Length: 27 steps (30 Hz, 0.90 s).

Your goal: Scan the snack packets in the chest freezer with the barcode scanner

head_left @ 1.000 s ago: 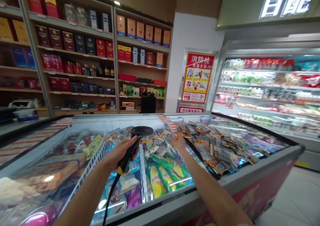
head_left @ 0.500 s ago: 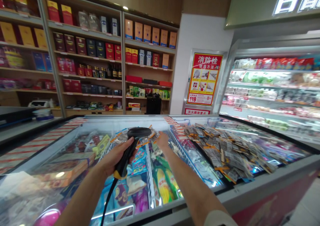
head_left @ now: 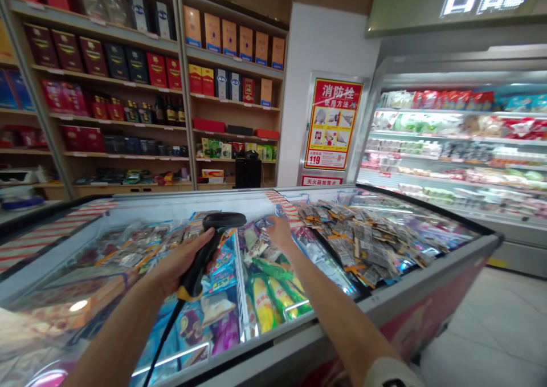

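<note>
My left hand (head_left: 182, 261) is closed around the grip of a black barcode scanner (head_left: 224, 220) with a yellow band near its base and a cable trailing down. The scanner head is above the freezer's glass top. My right hand (head_left: 280, 234) reaches over the glass, its fingers partly extended and a little blurred, with no packet visible in them. Left of the scanner, several flat clear packets with orange edges (head_left: 141, 247) lie on the glass. A large heap of similar small packets (head_left: 363, 236) is spread on the glass to the right.
Under the glass of the chest freezer (head_left: 273, 333) are yellow-and-green corn packs (head_left: 262, 304) and blue bags (head_left: 224, 270) in white wire baskets. Shelves of boxed bottles (head_left: 115, 62) stand behind. A lit refrigerated case (head_left: 461, 147) is at the right, beside a red fire-hydrant poster (head_left: 333, 125).
My view has turned to the right. The orange-edged packets near the scanner are now spread farther left on the glass. My right hand has moved slightly right, away from them.
</note>
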Each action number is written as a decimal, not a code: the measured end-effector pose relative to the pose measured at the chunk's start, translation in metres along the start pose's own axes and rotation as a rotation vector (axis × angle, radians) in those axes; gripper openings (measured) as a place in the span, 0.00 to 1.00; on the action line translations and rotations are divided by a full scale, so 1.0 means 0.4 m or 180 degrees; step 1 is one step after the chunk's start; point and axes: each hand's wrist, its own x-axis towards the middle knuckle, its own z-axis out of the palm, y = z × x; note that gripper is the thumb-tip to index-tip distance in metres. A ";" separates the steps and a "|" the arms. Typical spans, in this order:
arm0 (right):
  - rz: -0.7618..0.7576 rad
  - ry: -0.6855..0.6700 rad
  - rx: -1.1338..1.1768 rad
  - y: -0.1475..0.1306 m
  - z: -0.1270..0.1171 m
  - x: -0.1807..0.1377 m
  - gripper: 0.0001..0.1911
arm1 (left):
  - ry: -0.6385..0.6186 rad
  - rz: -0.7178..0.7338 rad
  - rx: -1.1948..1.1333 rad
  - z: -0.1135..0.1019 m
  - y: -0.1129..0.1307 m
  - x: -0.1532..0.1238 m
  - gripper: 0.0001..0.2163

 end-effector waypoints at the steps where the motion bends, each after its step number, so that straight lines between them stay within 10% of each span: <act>1: 0.0045 0.0077 -0.0138 0.044 -0.044 -0.012 0.21 | -0.0077 -0.0030 0.0001 0.016 -0.005 0.006 0.12; 10: 0.1168 0.0267 -0.1970 0.297 -0.315 -0.194 0.28 | -0.0691 -0.0214 0.0136 0.159 -0.049 0.034 0.13; 22: 0.0162 -0.0212 -0.1551 0.240 -0.195 -0.166 0.25 | -0.0767 -0.0244 0.0067 0.152 -0.060 0.047 0.13; 27: 0.0473 -0.0147 -0.1444 0.260 -0.231 -0.159 0.26 | -0.0793 -0.0243 0.0061 0.139 -0.065 0.046 0.14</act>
